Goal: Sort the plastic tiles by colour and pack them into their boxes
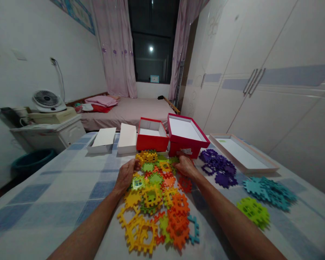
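Bracketing the far part of a mixed pile of notched plastic pieces (pixel 151 195) between left hand (pixel 126 175) and right hand (pixel 185 166), probably to stop loose shapes sliding outward over the checked cloth (pixel 62 180). Holding the left hand half-curled at the pile's left edge, near yellow pieces (pixel 147 157); holding the right hand bent inward at the far right edge, just in front of a crimson box (pixel 176 148). Cannot tell, with the points of contact partly lost to view, whether pinching anything or merely touching. Lying overlapped in the middle, likely for easy reach from either side. Seeing purple pieces (pixel 218 168), teal pieces (pixel 271 193) and lime pieces (pixel 253 213) heaped separately on the right, presumably to avoid mingling colours. Finding the crimson box, a red box (pixel 152 142), two white boxes (pixel 128 139) and a pale tray (pixel 241 153) ranged along the far side, perhaps to spare room for handling nearer in
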{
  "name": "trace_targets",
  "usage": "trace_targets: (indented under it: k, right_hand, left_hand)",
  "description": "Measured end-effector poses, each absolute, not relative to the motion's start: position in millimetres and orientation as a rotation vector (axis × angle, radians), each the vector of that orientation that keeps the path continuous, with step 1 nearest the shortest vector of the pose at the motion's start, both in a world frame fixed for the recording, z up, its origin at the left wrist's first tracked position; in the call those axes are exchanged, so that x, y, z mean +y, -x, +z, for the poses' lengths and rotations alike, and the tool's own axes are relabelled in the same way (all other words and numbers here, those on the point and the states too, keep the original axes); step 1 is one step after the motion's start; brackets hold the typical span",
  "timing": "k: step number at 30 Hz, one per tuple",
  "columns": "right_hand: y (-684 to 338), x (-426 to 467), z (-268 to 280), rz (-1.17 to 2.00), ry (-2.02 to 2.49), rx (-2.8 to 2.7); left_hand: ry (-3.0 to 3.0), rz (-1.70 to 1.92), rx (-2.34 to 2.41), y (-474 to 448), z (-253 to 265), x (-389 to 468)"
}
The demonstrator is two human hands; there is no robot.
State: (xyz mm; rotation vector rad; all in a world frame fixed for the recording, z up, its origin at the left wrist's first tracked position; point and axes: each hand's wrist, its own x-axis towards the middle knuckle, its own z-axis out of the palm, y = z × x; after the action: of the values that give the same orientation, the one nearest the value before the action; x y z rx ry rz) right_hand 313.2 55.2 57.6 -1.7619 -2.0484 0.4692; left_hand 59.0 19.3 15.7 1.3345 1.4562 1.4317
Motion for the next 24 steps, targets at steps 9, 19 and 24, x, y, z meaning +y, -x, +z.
trace_targets:
  k: [9,19,24]
  right_hand:
    - [-316,60,73,0.550,1.650,-2.064]
    - [-305,50,73,0.668,1.515,-2.099]
    - [-295,66,69,0.678,1.558,-2.126]
  left_hand:
    - [-1.348,1.424,1.427,-57,9,22]
    - [-1.370,1.423,1.438,-57,9,23]
    - [-1.367,1.427,1.447,-58,10,22]
